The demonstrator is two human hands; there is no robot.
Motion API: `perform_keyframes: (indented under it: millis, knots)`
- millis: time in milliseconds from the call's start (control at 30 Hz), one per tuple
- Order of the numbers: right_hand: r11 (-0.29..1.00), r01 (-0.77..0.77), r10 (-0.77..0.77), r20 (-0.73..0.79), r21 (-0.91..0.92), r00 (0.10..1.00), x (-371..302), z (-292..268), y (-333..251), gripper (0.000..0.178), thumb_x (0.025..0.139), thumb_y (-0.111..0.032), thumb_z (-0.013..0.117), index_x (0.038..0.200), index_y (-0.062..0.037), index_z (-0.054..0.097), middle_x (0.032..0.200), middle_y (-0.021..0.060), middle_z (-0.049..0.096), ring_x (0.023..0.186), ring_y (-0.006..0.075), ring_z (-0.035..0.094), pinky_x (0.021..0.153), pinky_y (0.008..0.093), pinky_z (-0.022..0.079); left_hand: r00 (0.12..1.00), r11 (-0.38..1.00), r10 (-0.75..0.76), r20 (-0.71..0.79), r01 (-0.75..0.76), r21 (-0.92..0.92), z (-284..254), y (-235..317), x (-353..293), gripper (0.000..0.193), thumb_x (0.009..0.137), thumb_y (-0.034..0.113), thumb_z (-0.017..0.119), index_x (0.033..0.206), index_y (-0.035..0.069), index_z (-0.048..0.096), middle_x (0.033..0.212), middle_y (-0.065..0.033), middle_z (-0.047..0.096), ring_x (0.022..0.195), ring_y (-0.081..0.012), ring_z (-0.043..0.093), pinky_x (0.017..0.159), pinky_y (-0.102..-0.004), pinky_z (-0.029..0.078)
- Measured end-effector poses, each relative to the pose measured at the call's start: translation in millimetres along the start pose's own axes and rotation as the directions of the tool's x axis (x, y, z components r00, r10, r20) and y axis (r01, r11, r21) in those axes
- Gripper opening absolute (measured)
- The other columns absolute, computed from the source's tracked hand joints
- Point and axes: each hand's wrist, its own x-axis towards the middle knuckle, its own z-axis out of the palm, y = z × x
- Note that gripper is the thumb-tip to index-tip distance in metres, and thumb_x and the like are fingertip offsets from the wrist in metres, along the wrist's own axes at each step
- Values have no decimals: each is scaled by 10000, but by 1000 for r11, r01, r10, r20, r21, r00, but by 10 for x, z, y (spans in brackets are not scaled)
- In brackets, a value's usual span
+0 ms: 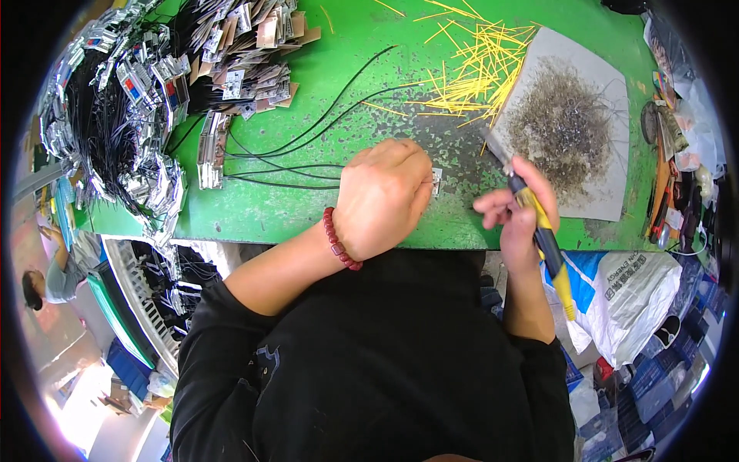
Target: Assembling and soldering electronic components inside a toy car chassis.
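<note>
My left hand, a red bead bracelet at its wrist, is closed over the front part of the bench, back of the hand upward. A small whitish circuit board shows at its fingertips, and black wires run under the hand from the left. The fingertips themselves are mostly hidden. My right hand is wrapped round a yellow-and-black soldering iron, its metal tip pointing up and left, apart from the board. The tip is slightly blurred. Left of my left hand lies a neat stack of silvery parts with wires coming off it.
Thin yellow wires lie loose on the worn green bench. A grey sheet bears dark debris. Black-wired silvery modules and small boards are heaped at left. A white basket stands below; another person is farther left.
</note>
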Motion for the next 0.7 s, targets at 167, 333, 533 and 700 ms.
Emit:
perform_keyframes:
  millis: [167, 333, 533, 700]
  knots:
    - [989, 128, -114, -163, 79, 980, -154, -142, 204, 679, 892, -512, 642, 1225, 76, 575, 824, 75, 631, 615, 72, 518, 547, 200, 383, 1000, 1000, -5, 2, 5, 28, 19, -2, 30, 105, 727, -7, 682, 770, 41, 599, 826, -89, 623, 759, -297, 608, 654, -379, 500]
    - [985, 156, -136, -217, 77, 967, -154, -99, 232, 247, 830, -166, 687, 909, -5, 516, 751, 25, 528, 616, 70, 449, 563, 219, 346, 999, 1000, -13, 50, 12, 11, 3, -22, 54, 84, 737, 0, 667, 770, 32, 597, 824, -98, 620, 760, -306, 607, 655, -385, 500]
    - [990, 140, -135, -138, 27, 981, -158, -98, 255, 225, 792, -96, 690, 889, -22, 501, 786, 41, 526, 661, 74, 419, 592, 229, 326, 994, 999, -33, 100, 32, 19, -33, -19, 71, 66, 752, 5, 649, 775, 25, 590, 824, -107, 615, 782, -318, 603, 675, -396, 497]
    - [987, 158, -160, -90, -27, 983, -135, -80, 235, 215, 785, -81, 689, 891, -18, 513, 801, 54, 539, 670, 87, 433, 599, 233, 339, 996, 1000, -23, 92, 22, 12, -22, -29, 69, 66, 754, 6, 648, 773, 26, 589, 830, -109, 620, 785, -320, 606, 679, -396, 500]
